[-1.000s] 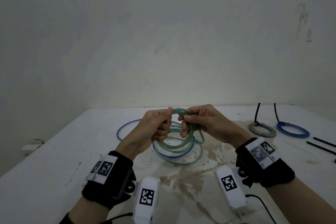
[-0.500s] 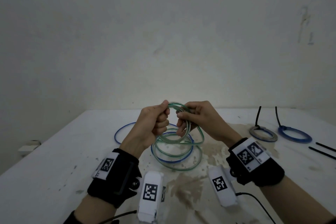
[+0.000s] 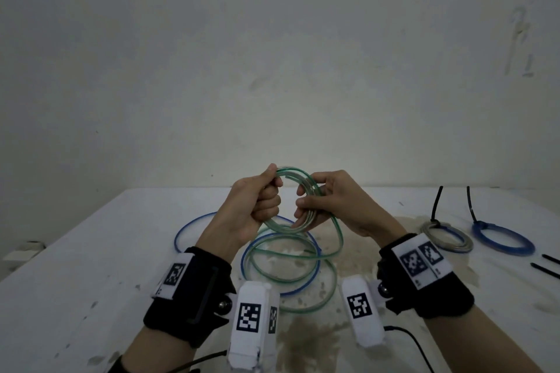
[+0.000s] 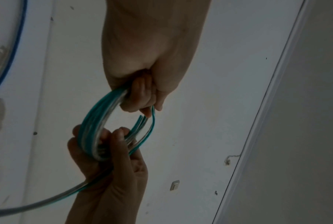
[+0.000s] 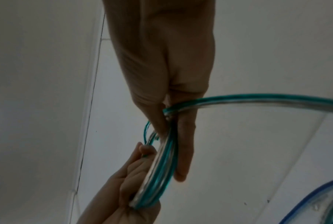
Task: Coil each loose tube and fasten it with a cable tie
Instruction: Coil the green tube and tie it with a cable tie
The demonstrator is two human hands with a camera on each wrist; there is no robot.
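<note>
Both hands hold a small coil of clear green-striped tube (image 3: 298,183) upright above the white table (image 3: 91,266). My left hand (image 3: 262,200) grips the coil's left side in a fist, thumb on top. My right hand (image 3: 318,203) pinches the coil's right side between thumb and fingers. In the left wrist view the left hand (image 4: 142,97) and the coil (image 4: 96,121) show from below; in the right wrist view the right hand (image 5: 173,121) holds the bundle (image 5: 161,163). The tube's loose length (image 3: 288,278) trails down in wide loops on the table, over a loose blue-striped tube (image 3: 188,227).
At the far right lie a tied grey coil (image 3: 448,235) and a tied blue coil (image 3: 501,236), each with a black cable tie tail sticking up. Loose black cable ties (image 3: 545,265) lie at the right edge. A brown stain (image 3: 318,336) marks the table centre.
Both hands have risen with the coil and drawn it higher off the table. The coil now stands more upright, and the loose loops below have spread wider.
</note>
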